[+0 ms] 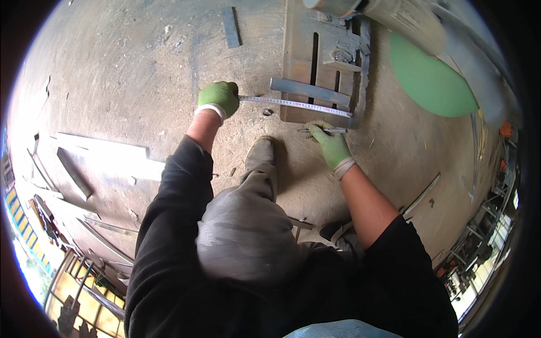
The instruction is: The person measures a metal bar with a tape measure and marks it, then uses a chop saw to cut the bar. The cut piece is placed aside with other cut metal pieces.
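Green-gloved left hand clenches one end of a narrow white measuring tape; I cannot tell whether a case is inside. Green-gloved right hand grasps a slim silver pen-like tool. From my remote station, I locate the tape across a grey slotted metal plate, just beside a flat blue-grey metal bar.

Caution: left-hand slippage could shift the tape; a right-hand bump could displace its far end. The bar overhangs the plate's left edge, so snagging might turn it.

Clearance: I judge leftward travel over the concrete floor easier; rightward, a rounded green sheet limits room.
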Demonstrator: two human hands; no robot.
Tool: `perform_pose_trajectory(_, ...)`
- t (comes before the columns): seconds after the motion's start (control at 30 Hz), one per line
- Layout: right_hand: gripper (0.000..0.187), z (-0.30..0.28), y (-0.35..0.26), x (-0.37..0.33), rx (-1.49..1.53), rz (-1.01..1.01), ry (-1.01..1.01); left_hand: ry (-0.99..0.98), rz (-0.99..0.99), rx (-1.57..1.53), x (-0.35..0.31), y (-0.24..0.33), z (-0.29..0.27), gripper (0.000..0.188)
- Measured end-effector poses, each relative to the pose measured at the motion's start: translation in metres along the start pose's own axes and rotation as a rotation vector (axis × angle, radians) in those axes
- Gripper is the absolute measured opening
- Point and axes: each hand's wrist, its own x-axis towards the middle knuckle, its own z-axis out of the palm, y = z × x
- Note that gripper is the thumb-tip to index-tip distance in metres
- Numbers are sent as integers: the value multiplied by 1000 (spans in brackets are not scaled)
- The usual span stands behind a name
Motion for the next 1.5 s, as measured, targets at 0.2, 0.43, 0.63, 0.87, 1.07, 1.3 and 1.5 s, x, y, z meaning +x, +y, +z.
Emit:
perform_pose_trajectory(0.2, 29, 8, -14, 5, -97, -123, 0, -124, -3, -42, -20, -2, 14, 21)
perform_pose_trajectory(0.43, 36, 32, -58, 46, -842, -494, 64, -343, 47, -30, -41, 2, 15, 22)
perform_pose_trajectory(0.63, 44, 70, -69, 96, -1222, -662, 87, -485, 173, 3, -48, 12, 26, 25)
perform_pose_trajectory(0.87, 43, 96, -73, 126, -1342, -505, 26, -554, 271, -44, -45, 17, 41, 26)
perform_pose_trajectory(1.07, 30, 85, -76, 111, -861, -391, -158, -545, 254, -77, -48, 6, 47, 29)
perform_pose_trajectory(1.3, 39, 80, -68, 108, -1188, -675, -40, -568, 293, -40, -48, 5, 68, 30)
perform_pose_trajectory(1.5, 35, 94, -71, 113, -1400, -462, 57, -569, 269, -16, -49, 5, 73, 28)
